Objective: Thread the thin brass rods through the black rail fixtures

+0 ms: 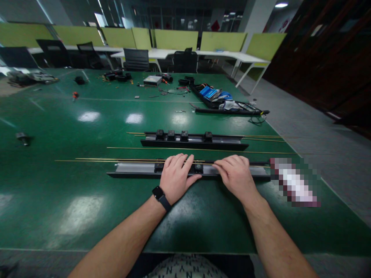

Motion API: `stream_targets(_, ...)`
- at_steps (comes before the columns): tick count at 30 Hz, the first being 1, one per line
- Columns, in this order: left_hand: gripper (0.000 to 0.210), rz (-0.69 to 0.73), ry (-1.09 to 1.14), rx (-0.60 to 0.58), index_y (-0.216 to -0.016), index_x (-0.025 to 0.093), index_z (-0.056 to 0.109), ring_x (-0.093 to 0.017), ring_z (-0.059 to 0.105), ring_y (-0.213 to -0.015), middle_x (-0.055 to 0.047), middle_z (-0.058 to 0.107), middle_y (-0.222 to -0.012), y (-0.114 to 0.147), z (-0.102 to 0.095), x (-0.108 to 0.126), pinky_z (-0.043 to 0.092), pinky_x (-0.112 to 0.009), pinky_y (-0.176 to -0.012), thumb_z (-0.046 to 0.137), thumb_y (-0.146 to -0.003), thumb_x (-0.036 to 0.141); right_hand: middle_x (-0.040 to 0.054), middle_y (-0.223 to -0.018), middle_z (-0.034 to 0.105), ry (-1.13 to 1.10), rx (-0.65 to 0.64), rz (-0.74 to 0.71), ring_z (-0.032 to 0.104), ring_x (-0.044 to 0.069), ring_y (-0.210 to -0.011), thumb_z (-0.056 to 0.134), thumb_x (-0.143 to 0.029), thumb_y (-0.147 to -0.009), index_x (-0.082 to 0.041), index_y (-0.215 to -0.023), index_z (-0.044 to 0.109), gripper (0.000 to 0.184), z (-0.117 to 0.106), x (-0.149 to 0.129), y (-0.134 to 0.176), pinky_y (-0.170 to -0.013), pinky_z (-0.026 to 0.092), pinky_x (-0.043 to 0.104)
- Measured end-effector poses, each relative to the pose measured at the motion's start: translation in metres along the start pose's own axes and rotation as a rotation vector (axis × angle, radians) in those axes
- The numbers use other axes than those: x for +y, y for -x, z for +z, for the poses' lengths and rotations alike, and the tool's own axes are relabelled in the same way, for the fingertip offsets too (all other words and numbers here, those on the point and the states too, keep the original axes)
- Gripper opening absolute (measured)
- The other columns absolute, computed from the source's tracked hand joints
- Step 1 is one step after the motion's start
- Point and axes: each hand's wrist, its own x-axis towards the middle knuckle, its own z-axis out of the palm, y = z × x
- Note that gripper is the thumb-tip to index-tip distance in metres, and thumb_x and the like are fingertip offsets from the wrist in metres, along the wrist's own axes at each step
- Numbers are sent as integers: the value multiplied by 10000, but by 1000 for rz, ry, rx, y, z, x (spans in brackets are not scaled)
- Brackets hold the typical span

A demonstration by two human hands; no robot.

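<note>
A long black channel (133, 175) with a pale inner face lies across the green table in front of me. Small black blocks (198, 168) sit inside it. My left hand (175, 179) rests over the channel and blocks, its fingers stretched out and thumb apart. My right hand (236, 175) is closed in a pinch at the channel's back edge, on a thin brass rod (208, 164). More brass rods (87, 159) run along the channel and stick out past its left end. The fingers hide part of the blocks.
Behind lies a second black channel (194, 145) with several blocks (208, 136) and rods. A loose brass rod (139, 148) lies between the channels. Farther back are a black tray (203, 98) with blue packets and scattered tools. A blurred patch (294, 181) covers something at right.
</note>
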Motion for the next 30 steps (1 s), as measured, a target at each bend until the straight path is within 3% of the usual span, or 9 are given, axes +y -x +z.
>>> stream_targets(5,612,2,-6,9,-1393,188,588,-306,578,-1286,-140,663,-1344,1,0,-2,406,-475,-1101,628,-934,590,58,-894,742,-3,28,24,610,238,-903,606,-313,-992,-228,-916,732,170,-7,12,6,-882,341,424)
stream_targets(10,617,-2,6,7,-1394,183,588,-300,576,-1288,-138,661,-1347,1,1,-1,402,-468,-1108,629,-933,591,78,-1011,755,-37,13,-3,622,256,-968,655,-394,-974,-220,-1083,724,217,-1,2,3,-916,355,437)
stream_targets(15,617,-1,5,10,-1396,187,589,-303,577,-1288,-139,659,-1345,0,1,1,414,-473,-1102,626,-932,592,57,-914,749,4,-15,-10,604,229,-917,577,-313,-1028,-224,-957,723,185,2,-9,-3,-914,340,422)
stream_targets(22,618,0,-3,8,-1397,182,590,-304,577,-1291,-140,661,-1343,1,0,-2,418,-483,-1109,626,-933,588,55,-900,737,20,50,24,604,230,-900,613,-325,-999,-225,-916,733,177,-4,9,6,-894,338,423)
stream_targets(27,622,0,13,3,-1403,178,583,-304,570,-1295,-142,658,-1352,1,1,-2,408,-483,-1111,612,-941,593,73,-1009,747,-28,10,12,615,252,-980,652,-382,-976,-221,-1067,730,201,-2,1,4,-920,353,434)
stream_targets(30,620,2,13,2,-1397,171,585,-303,570,-1295,-142,657,-1353,0,0,0,406,-479,-1106,611,-943,592,64,-989,749,-19,-20,-5,606,238,-956,604,-351,-1009,-228,-1058,730,183,2,-8,0,-917,348,428)
